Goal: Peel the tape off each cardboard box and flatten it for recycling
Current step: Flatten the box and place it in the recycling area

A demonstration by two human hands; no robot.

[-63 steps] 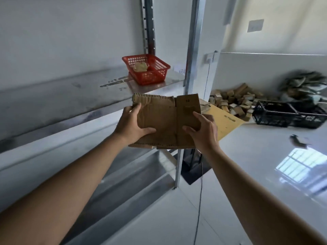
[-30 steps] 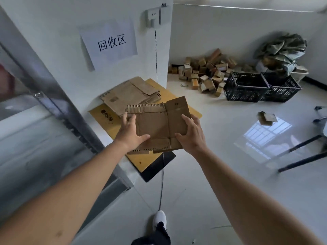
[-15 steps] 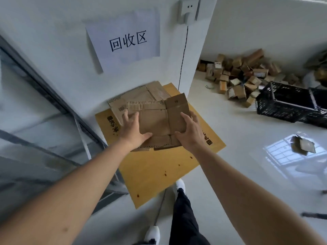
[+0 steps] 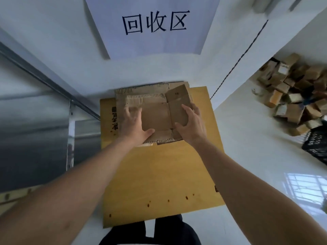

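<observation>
A flattened cardboard box [image 4: 157, 117] is being held over a stack of flattened boxes [image 4: 150, 89] at the far edge of a yellow cardboard sheet [image 4: 159, 174], gripped at its left side by the left hand [image 4: 134, 124] and at its right by the right hand [image 4: 191, 124], beneath a wall sign [image 4: 155, 23].

A: What hems in the hands? The wall [image 4: 70, 41] with its paper sign [image 4: 155, 27] rises right behind the flattened cardboard stack [image 4: 154, 89]; a metal shelf frame [image 4: 53, 82] crowds the left.

B: And the right? A black cord [image 4: 235, 66] runs down the wall just beside the yellow board [image 4: 159, 174]; beyond it bare floor [image 4: 247, 138], until the heap of small boxes [image 4: 292, 96] and a black crate [image 4: 316, 147].
</observation>
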